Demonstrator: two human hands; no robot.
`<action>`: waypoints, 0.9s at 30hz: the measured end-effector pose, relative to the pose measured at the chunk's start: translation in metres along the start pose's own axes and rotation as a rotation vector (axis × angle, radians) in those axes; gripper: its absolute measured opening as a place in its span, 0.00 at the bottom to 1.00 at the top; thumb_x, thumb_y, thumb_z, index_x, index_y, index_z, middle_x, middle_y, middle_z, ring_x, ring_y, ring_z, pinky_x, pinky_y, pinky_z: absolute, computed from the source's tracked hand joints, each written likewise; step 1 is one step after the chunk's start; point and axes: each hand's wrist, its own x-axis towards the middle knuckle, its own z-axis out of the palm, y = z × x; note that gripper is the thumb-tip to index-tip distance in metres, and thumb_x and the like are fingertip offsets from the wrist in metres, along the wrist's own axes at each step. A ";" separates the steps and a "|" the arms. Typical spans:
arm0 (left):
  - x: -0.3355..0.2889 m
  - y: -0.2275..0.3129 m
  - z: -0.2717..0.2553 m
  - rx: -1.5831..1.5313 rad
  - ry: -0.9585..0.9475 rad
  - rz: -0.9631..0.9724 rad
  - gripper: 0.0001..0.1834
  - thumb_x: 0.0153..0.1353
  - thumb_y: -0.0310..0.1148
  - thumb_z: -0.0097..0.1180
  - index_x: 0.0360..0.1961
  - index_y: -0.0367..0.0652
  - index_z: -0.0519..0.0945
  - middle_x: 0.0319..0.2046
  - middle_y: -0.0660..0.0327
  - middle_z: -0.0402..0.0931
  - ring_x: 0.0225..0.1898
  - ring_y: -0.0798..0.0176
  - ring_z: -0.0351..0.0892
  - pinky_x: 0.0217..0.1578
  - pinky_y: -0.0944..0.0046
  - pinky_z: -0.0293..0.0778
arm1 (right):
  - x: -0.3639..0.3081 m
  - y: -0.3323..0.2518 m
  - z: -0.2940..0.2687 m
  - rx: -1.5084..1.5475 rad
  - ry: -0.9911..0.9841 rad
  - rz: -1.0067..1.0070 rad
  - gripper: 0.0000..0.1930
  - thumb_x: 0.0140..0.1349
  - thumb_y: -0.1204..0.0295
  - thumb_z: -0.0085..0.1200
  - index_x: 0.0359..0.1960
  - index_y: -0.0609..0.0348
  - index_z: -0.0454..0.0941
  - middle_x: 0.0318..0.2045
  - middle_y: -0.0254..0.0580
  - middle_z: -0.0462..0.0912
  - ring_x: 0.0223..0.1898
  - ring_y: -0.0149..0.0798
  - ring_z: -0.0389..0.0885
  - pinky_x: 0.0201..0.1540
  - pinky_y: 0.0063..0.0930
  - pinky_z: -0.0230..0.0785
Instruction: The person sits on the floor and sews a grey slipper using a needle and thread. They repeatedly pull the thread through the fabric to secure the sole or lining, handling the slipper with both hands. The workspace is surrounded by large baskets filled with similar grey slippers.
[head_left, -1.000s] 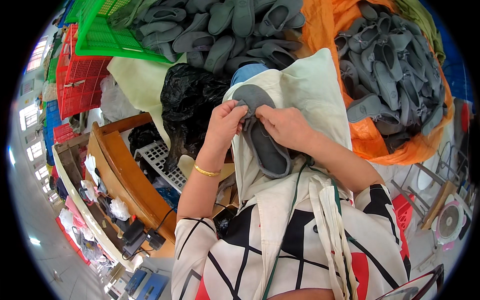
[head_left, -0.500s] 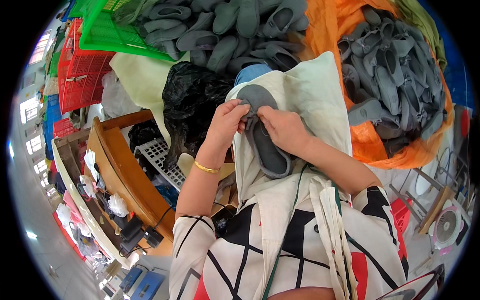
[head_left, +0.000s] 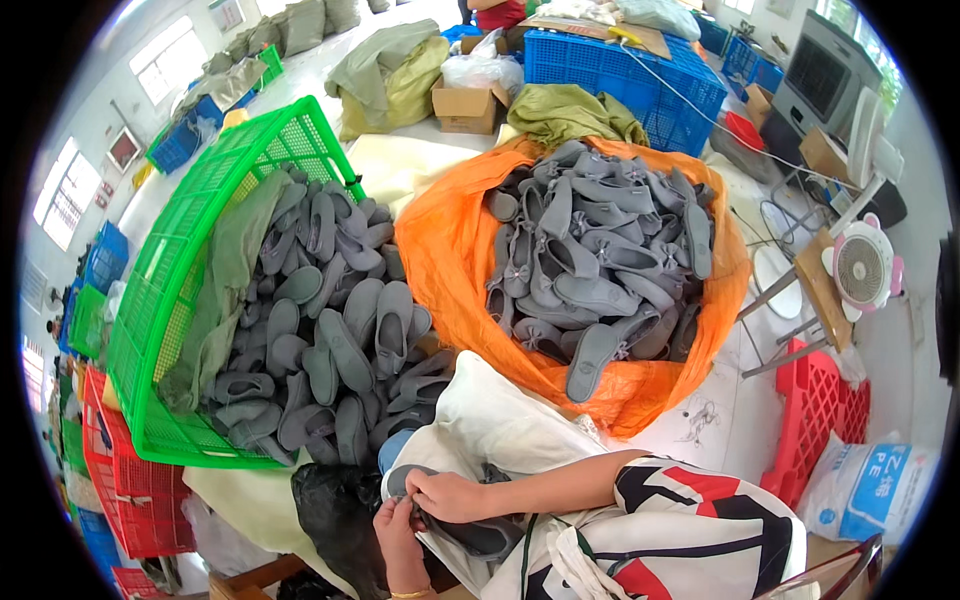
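Note:
A grey slipper [head_left: 488, 541] lies on the cream apron [head_left: 480, 408] over my lap, its toe pointing left. My right hand [head_left: 447, 497] is closed, thumb and fingers pinching at the front of the slipper's upper. Just below it, my left hand [head_left: 397, 530] has its fingertips pressed together at the same spot. What exactly the fingertips pinch is hidden between them. A gold bracelet [head_left: 409, 594] shows on my left wrist at the lower edge.
Grey slippers [head_left: 345, 345] spill from a tipped green crate [head_left: 150, 330] ahead on the left. An orange sack [head_left: 425, 260] holds more slippers with bows. A black plastic bag [head_left: 335, 515] lies beside my left hand. Red crates [head_left: 130, 490], a fan [head_left: 862, 262] and a white sack [head_left: 870, 490] stand farther out.
The view has swung up, so my hands and the slipper now appear lower and the crate and sack show fully. Both hands stay pinched at the slipper's front.

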 end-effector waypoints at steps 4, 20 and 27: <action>-0.005 0.002 0.002 0.043 0.011 0.057 0.06 0.61 0.28 0.60 0.29 0.37 0.80 0.20 0.65 0.77 0.15 0.76 0.68 0.17 0.76 0.62 | 0.006 -0.005 -0.017 -0.262 -0.130 -0.030 0.06 0.68 0.67 0.47 0.41 0.54 0.68 0.33 0.50 0.80 0.36 0.59 0.79 0.38 0.49 0.68; 0.006 -0.009 -0.003 0.372 0.122 0.186 0.15 0.58 0.29 0.57 0.15 0.39 0.77 0.13 0.68 0.71 0.17 0.75 0.68 0.18 0.69 0.61 | 0.037 0.011 0.015 0.042 0.175 -0.131 0.06 0.64 0.70 0.49 0.34 0.60 0.71 0.32 0.48 0.73 0.40 0.49 0.75 0.43 0.41 0.68; -0.001 0.004 -0.005 0.308 0.077 0.099 0.13 0.60 0.35 0.61 0.24 0.36 0.80 0.16 0.69 0.73 0.16 0.77 0.68 0.19 0.72 0.64 | 0.010 -0.010 -0.053 0.429 -0.110 0.271 0.10 0.73 0.60 0.48 0.39 0.52 0.71 0.18 0.30 0.73 0.15 0.24 0.69 0.18 0.19 0.60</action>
